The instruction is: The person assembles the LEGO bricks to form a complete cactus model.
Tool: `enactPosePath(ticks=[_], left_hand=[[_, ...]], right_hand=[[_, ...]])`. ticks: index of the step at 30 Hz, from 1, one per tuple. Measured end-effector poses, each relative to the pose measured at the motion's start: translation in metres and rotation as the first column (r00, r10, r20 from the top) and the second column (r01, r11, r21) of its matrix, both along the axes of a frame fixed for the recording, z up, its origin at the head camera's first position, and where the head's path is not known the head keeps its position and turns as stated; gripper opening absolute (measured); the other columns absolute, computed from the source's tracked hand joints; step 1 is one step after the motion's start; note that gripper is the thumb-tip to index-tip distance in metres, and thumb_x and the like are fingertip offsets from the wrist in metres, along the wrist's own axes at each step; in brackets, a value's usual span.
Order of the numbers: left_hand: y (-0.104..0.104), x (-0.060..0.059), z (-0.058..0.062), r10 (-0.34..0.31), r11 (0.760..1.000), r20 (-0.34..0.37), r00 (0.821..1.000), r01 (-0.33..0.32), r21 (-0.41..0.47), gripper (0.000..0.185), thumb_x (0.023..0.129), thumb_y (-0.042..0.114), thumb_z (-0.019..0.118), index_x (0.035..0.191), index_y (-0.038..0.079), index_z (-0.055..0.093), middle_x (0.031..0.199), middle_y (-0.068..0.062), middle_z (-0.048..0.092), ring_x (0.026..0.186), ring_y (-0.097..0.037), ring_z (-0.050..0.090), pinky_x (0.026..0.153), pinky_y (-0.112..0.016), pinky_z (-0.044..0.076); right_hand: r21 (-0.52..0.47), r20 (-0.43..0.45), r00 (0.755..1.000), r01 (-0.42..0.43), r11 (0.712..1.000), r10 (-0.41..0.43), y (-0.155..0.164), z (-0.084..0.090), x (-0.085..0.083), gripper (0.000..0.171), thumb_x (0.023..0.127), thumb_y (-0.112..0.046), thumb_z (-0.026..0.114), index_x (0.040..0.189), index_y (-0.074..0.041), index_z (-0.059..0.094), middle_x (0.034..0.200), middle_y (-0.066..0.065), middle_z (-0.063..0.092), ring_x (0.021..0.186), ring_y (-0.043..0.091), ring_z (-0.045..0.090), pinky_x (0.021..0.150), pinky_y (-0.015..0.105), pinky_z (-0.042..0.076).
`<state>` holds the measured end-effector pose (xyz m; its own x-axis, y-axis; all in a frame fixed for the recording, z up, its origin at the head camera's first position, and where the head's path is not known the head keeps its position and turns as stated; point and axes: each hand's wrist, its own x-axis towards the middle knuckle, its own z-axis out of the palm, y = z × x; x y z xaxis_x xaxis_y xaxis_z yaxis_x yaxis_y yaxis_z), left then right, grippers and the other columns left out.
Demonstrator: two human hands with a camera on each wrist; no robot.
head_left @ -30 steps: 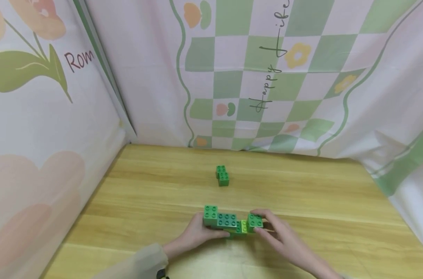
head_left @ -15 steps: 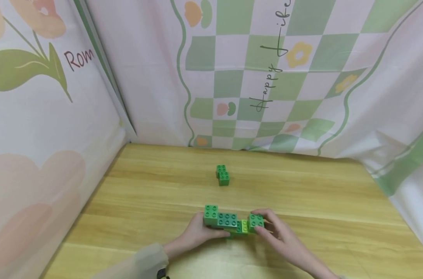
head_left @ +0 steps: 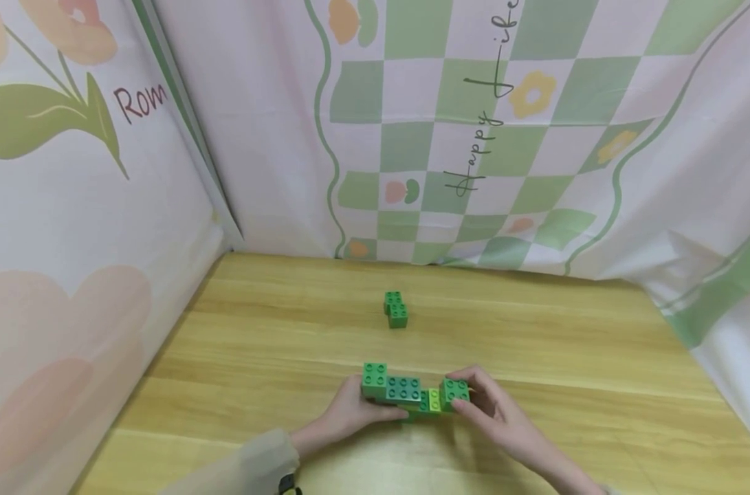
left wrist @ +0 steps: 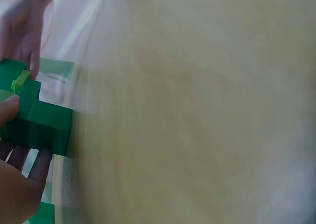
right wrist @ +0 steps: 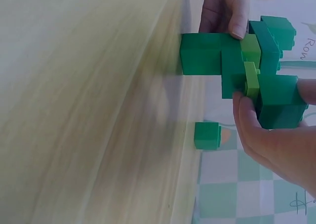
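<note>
light: bright, even, soft | shadows: faint under the hands (head_left: pixel 412 412) | head view: sharp, edges bowed | wrist views: bench (left wrist: pixel 197 110) smeared, out of focus

Green block assembly (head_left: pixel 412 393) with one lime piece, tan wooden table (head_left: pixel 597 385), green-and-white checked flowered cloth (head_left: pixel 473 137).

Green brick assembly (head_left: pixel 412 393): stepped row, dark green blocks, lime piece mid-right, near table's front edge, gripped both ends.
</note>
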<state>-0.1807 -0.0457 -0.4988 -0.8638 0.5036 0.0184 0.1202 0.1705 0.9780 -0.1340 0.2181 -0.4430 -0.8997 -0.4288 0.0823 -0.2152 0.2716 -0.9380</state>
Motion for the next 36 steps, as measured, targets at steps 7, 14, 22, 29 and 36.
enactPosePath(ticks=[7, 14, 22, 29, 36], left_hand=[[0.000, 0.000, -0.001, -0.001, 1.000, -0.003, 1.000, 0.001, -0.013, 0.045, 0.074, 0.023, 0.087, 0.115, 0.027, 0.070, 0.115, 0.007, 0.075, 0.106, -0.005, 0.069, 0.102, -0.020, 0.050], [0.000, 0.001, 0.002, -0.005, 1.000, 0.008, 1.000, 0.005, -0.009, 0.045, 0.075, 0.022, 0.086, 0.116, 0.027, 0.069, 0.115, 0.006, 0.075, 0.106, -0.005, 0.069, 0.101, -0.020, 0.051], [0.000, 0.003, 0.003, -0.003, 1.000, -0.001, 1.000, 0.003, -0.022, 0.046, 0.075, 0.023, 0.086, 0.117, 0.027, 0.068, 0.116, 0.006, 0.074, 0.106, -0.006, 0.069, 0.100, -0.021, 0.051], [0.000, 0.001, 0.003, -0.011, 1.000, -0.029, 1.000, 0.011, -0.015, 0.049, 0.076, 0.021, 0.085, 0.121, 0.024, 0.067, 0.120, 0.004, 0.073, 0.108, -0.007, 0.068, 0.101, -0.022, 0.051], [-0.001, 0.003, 0.006, 0.012, 1.000, -0.003, 1.000, -0.012, 0.000, 0.053, 0.075, 0.021, 0.085, 0.125, 0.020, 0.065, 0.123, -0.001, 0.072, 0.109, -0.010, 0.068, 0.100, -0.022, 0.052]], right_hand=[[0.003, -0.003, 1.000, -0.021, 1.000, 0.021, 0.001, 0.002, -0.003, 0.028, 0.102, -0.007, 0.050, 0.129, 0.000, 0.047, 0.121, 0.027, 0.053, 0.102, 0.007, 0.063, 0.083, 0.026, 0.059], [0.016, 0.036, 0.998, -0.049, 0.999, 0.048, 0.004, 0.004, -0.004, 0.031, 0.103, -0.010, 0.050, 0.131, 0.001, 0.044, 0.127, 0.030, 0.052, 0.107, 0.001, 0.061, 0.086, 0.024, 0.059], [0.091, 0.008, 0.998, -0.059, 0.994, 0.058, 0.008, 0.005, -0.003, 0.044, 0.101, -0.012, 0.054, 0.139, 0.005, 0.039, 0.138, 0.034, 0.044, 0.110, -0.006, 0.058, 0.091, 0.018, 0.056], [0.091, -0.064, 0.996, -0.059, 0.994, 0.065, 0.010, 0.007, -0.004, 0.043, 0.098, -0.009, 0.058, 0.135, 0.008, 0.043, 0.135, 0.034, 0.049, 0.111, -0.003, 0.059, 0.093, 0.018, 0.056], [0.079, -0.136, 0.989, -0.046, 0.996, 0.057, 0.010, 0.011, -0.005, 0.039, 0.097, -0.005, 0.059, 0.131, 0.007, 0.047, 0.130, 0.030, 0.055, 0.115, -0.003, 0.057, 0.097, 0.017, 0.053]])
